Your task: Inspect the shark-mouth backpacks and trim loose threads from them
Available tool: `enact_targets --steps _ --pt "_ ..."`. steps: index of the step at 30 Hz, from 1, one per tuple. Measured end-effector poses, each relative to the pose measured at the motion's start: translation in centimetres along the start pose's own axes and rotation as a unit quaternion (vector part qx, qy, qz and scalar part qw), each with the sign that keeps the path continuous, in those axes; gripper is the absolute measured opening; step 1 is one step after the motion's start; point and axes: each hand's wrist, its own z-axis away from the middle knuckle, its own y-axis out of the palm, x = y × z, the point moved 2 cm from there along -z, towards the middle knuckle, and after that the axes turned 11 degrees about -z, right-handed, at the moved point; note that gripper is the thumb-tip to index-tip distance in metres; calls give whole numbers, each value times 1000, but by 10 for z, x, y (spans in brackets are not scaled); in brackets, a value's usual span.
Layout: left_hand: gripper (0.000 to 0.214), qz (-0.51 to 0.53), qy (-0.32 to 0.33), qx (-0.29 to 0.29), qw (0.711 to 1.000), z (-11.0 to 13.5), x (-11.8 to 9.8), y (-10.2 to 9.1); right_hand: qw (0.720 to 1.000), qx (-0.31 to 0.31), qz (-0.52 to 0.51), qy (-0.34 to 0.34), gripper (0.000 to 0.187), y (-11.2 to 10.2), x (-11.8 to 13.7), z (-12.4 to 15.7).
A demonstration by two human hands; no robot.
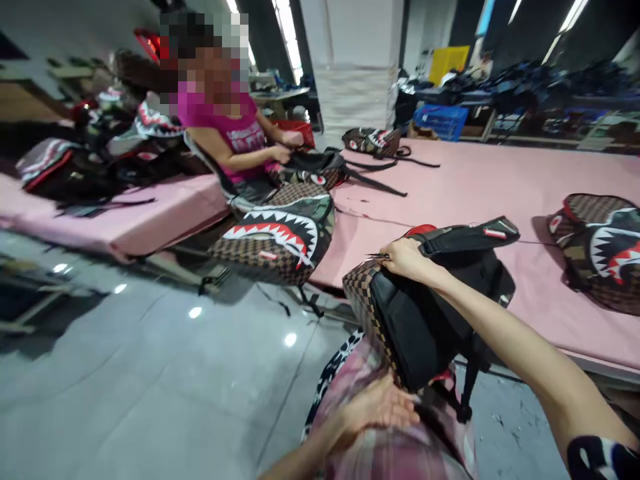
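A black backpack [420, 313] with brown checkered sides rests tilted on my lap and against the table edge, its padded back and straps facing up. My right hand [407, 259] lies closed on its upper edge, with small pointed thread snips [379, 256] sticking out from the fingers toward the left. Below the bag's lower corner is my left hand [383, 402], palm turned up and fingers stretched out, holding nothing. Whether its fingertips touch the bag I cannot tell. A pink plaid cloth [385, 453] covers my lap.
A pink-covered table [480, 180] runs across, bearing a shark-mouth backpack [613, 250] at right and another bag [373, 141] farther back. Left, a checkered backpack [275, 233] overhangs the edge. Beyond it a seated person [225, 133] handles a bag. More bags [75, 167] are piled far left.
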Motion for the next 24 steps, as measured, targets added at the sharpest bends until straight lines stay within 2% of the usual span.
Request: enact_targets --steps 1,2,3,5,6,7,9,10,12,14,17,19,22,24 --pt "67 -62 -6 -46 997 8 -5 -8 999 33 1 -19 27 22 7 -9" --pt "62 -131 5 -118 984 17 -12 -17 998 62 0 -31 26 43 14 -17" --pt "55 -198 44 -216 955 29 -22 -26 995 88 -2 -40 25 63 20 -22" --pt "39 -221 101 -351 904 52 -40 -43 990 131 -3 -47 24 97 26 -30" --pt "31 -228 136 -415 870 62 -47 -50 989 144 -3 -46 26 109 27 -32" --pt "26 -261 176 -476 821 70 -54 -55 988 150 -4 -43 28 118 27 -35" --pt "24 -333 238 -528 744 72 -63 -60 988 152 -8 -34 32 129 24 -40" --pt "30 -366 256 -534 718 68 -65 -61 988 151 -10 -31 32 132 23 -43" --pt "45 -409 266 -537 688 53 -66 -61 988 149 -16 -27 31 133 20 -47" --pt "50 -431 260 -551 666 40 -66 -62 989 144 -24 -29 31 132 20 -46" --pt "33 -414 273 -545 677 32 -68 -66 989 128 -56 -54 31 125 26 -32" --pt "16 -388 305 -522 696 36 -71 -69 980 101 -145 -88 34 118 33 -14" --pt "6 -295 330 -481 757 42 -74 -75 949 64 -296 -92 40 111 38 20" --pt "9 -219 319 -453 803 43 -74 -79 942 48 -328 -53 37 112 36 44"
